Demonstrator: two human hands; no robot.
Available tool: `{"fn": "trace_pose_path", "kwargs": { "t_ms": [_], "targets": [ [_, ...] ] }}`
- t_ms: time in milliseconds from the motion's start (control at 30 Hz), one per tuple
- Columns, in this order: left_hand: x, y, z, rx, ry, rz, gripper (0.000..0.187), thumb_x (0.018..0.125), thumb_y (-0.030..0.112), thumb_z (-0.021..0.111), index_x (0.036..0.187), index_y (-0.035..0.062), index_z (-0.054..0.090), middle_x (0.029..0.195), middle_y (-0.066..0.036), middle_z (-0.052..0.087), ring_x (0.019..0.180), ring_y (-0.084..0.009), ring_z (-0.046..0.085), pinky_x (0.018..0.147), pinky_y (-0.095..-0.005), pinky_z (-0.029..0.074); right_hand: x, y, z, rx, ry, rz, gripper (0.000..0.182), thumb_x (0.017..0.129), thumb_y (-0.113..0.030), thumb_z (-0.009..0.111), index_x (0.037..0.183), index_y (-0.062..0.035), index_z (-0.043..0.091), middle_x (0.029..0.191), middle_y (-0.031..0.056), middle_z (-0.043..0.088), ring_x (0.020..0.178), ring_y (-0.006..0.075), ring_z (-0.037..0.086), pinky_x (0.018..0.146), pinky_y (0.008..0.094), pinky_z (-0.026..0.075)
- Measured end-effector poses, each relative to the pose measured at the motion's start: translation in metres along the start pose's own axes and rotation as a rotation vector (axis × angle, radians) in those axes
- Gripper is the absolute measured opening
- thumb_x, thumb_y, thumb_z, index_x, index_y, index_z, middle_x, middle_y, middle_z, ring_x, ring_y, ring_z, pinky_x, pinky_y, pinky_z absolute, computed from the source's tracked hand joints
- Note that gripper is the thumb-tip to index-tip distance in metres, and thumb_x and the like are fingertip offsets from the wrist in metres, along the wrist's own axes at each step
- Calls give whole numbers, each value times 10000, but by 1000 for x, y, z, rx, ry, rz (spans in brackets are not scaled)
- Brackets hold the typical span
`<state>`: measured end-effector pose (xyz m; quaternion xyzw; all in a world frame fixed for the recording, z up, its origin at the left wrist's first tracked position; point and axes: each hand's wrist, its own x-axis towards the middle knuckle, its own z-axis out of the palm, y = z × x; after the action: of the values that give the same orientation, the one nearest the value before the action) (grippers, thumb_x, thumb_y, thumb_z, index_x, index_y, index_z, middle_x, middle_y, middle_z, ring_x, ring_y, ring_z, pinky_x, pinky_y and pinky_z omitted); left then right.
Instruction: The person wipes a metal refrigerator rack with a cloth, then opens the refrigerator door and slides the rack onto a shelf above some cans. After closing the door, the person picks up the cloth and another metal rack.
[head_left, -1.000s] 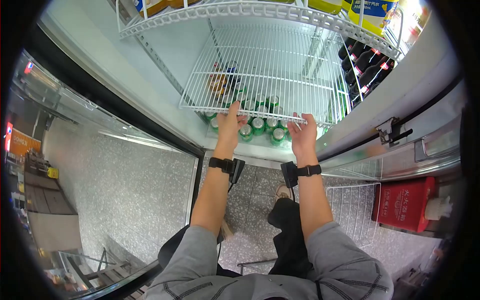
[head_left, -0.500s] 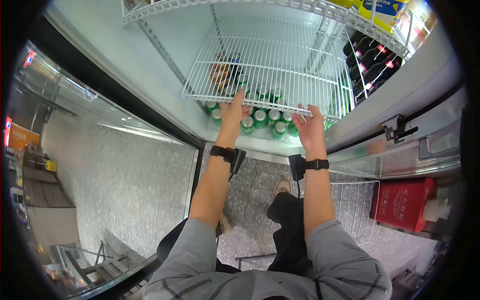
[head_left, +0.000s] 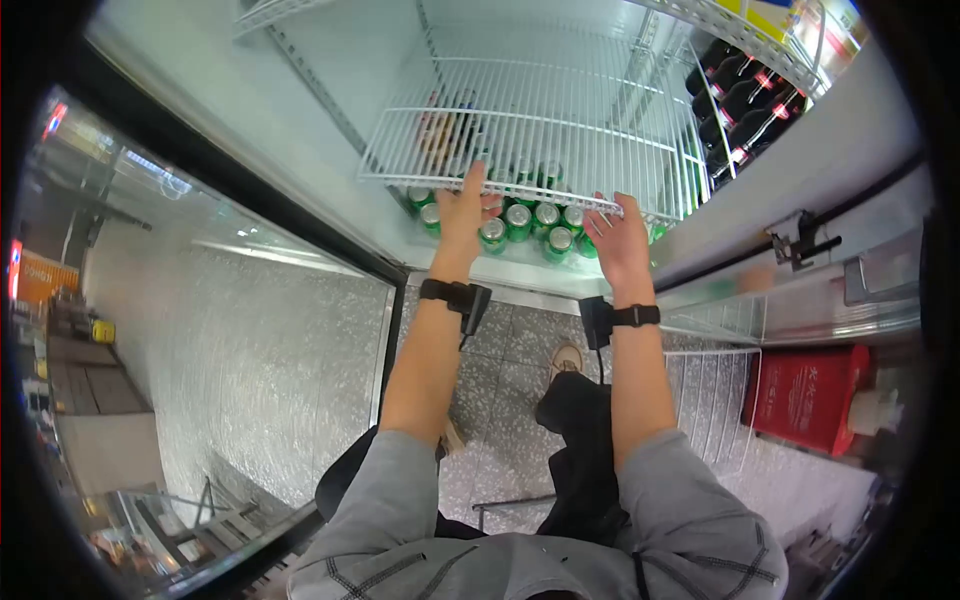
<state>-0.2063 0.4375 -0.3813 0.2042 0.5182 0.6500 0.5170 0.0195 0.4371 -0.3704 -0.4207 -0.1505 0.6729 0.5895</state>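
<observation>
A white wire shelf [head_left: 545, 198] spans the inside of an upright fridge. My left hand [head_left: 463, 217] is closed on its front rail left of the middle, thumb on top and fingers beneath. Farther right along the same rail, my right hand [head_left: 622, 245] grips with its fingers curled round the edge. Below the shelf, several green drink cans [head_left: 518, 220] stand on the fridge floor, partly hidden by the wires and my hands. Some bottles with orange-brown and dark contents [head_left: 440, 135] show through the wires at the left.
Dark bottles with red labels [head_left: 748, 110] lie stacked at the right. A higher wire shelf [head_left: 725, 45] crosses the top corner. The open glass door [head_left: 250, 330] is on my left. At right stand a red box [head_left: 805, 400] and a wire rack [head_left: 710, 410] on the floor.
The view has tipped slightly downward, so the higher shelf is mostly out of sight. Both hands keep their hold on the rail, with little visible movement against the cans.
</observation>
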Motion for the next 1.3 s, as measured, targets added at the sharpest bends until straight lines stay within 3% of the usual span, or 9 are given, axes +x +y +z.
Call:
{"fn": "trace_pose_path", "kwargs": {
  "t_ms": [67, 133, 400, 500, 800, 833, 933, 1300],
  "targets": [
    [5, -2, -2, 5, -42, -29, 719, 818, 390, 762, 1215, -40, 346, 1093, -162, 555, 849, -229, 650, 617, -324, 547, 7, 6, -6, 46, 12, 3, 342, 889, -261, 590, 1126, -28, 511, 1111, 111, 599, 883, 216, 585, 790, 349, 491],
    [2, -6, -1, 36, -42, -13, 732, 829, 420, 747, 1239, -62, 379, 1114, -165, 522, 887, -237, 641, 677, -347, 548, 5, 1, -5, 13, 38, 27, 321, 885, -251, 586, 1098, -21, 520, 1101, 110, 601, 822, 205, 579, 761, 344, 492],
    [-3, 2, 4, 121, 36, -4, 727, 845, 427, 734, 1195, -121, 410, 1016, -142, 497, 912, -250, 647, 691, -355, 547, -2, 5, 5, 5, 70, -32, 383, 877, -305, 593, 1129, -41, 477, 1138, 104, 561, 960, 205, 535, 876, 392, 457],
    [5, -3, -2, 121, 31, -7, 661, 854, 418, 727, 1156, -103, 455, 970, -131, 544, 881, -245, 657, 690, -336, 543, -1, 9, 4, 0, 42, -32, 439, 884, -319, 594, 1188, -56, 418, 1150, 104, 542, 991, 215, 517, 898, 407, 454],
    [3, 0, 5, 93, 24, 53, 612, 885, 414, 691, 1171, -76, 460, 1028, -168, 596, 848, -192, 607, 699, -322, 530, -2, 3, 8, -80, 21, 20, 345, 919, -320, 535, 1128, -84, 394, 1196, 131, 567, 1017, 206, 516, 912, 399, 423],
    [10, -5, 2, 35, 41, 45, 522, 832, 342, 754, 1067, -33, 477, 942, -153, 626, 785, -193, 633, 632, -318, 537, -2, 3, 9, -97, 25, 12, 320, 915, -320, 536, 1092, -100, 386, 1202, 149, 567, 1008, 214, 522, 904, 397, 428],
    [6, -8, 5, 95, 78, 66, 571, 914, 415, 650, 1183, -63, 491, 1022, -161, 593, 845, -190, 595, 701, -322, 504, -1, 3, 14, -158, 66, -11, 302, 925, -347, 520, 1065, -121, 378, 1217, 178, 572, 1026, 225, 542, 887, 386, 422],
    [12, -11, 4, 71, 110, 80, 524, 914, 409, 652, 1134, -38, 490, 1056, -189, 602, 842, -189, 604, 712, -330, 511, 2, 11, 17, -208, 105, -29, 336, 930, -404, 501, 1080, -126, 386, 1226, 168, 572, 1097, 232, 544, 911, 397, 394]
  ]
}}
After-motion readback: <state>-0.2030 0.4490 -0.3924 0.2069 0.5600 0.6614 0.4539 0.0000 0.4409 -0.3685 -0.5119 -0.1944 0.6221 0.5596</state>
